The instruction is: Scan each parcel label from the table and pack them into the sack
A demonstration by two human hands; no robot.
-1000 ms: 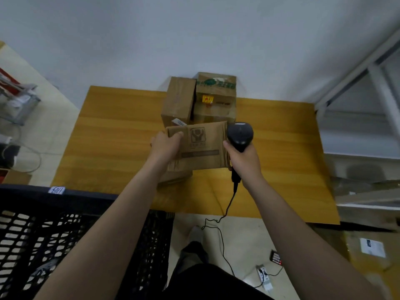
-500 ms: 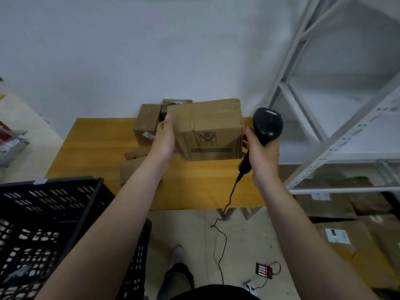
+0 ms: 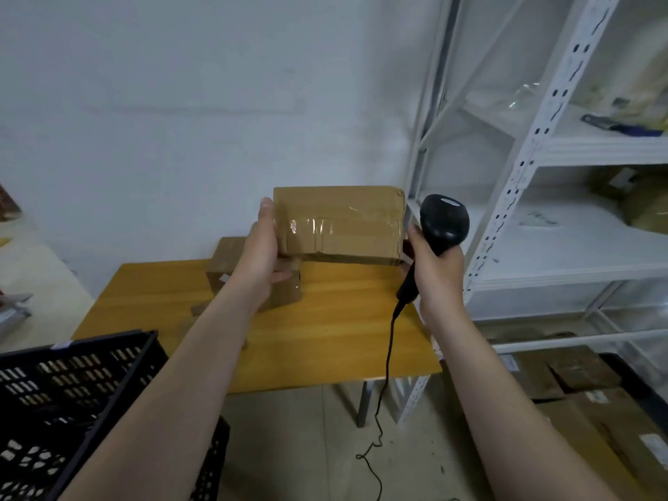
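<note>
Brown cardboard parcel (image 3: 338, 222), a rectangular box, is held in the air above the far edge of the yellow wooden table (image 3: 325, 341). Its broad face, crossed by strips of clear tape, is turned toward the camera.

The left hand (image 3: 262, 247) clamps the parcel's left end. Its fingers (image 3: 266, 211) lie straight and together up that end, and the thumb reaches in under the lower left corner.

The right hand (image 3: 437, 273) is curled tight around the handle of a black handheld barcode scanner (image 3: 444, 222). The thumb rests along the handle just beside the parcel's right end; whether this hand touches the cardboard cannot be told. The scanner's rounded head stands up out of the fist, level with the parcel. A thin black cable (image 3: 388, 356) drops from the handle past the table's near right corner to the floor.

Two smaller brown cardboard boxes (image 3: 224, 269) sit on the far part of the table, below the parcel and partly hidden by the left wrist.

A black plastic lattice crate (image 3: 72, 385) stands at the table's near left corner. A white metal shelf rack (image 3: 524, 157) rises to the right of the table. Flattened brown cartons (image 3: 578, 385) lie on the floor below it.
</note>
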